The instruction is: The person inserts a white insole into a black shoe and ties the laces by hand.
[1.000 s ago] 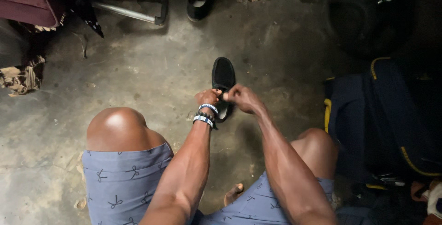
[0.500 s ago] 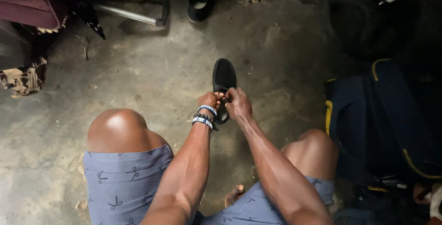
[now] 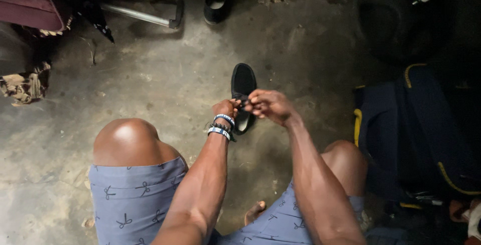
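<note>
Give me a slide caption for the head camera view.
Both hands, left and right, work at the laces of a black shoe.

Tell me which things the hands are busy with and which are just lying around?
In use: black shoe, held at its laces by left hand and right hand.
Lying about: other shoe, metal handle, dark bag, rag.
</note>
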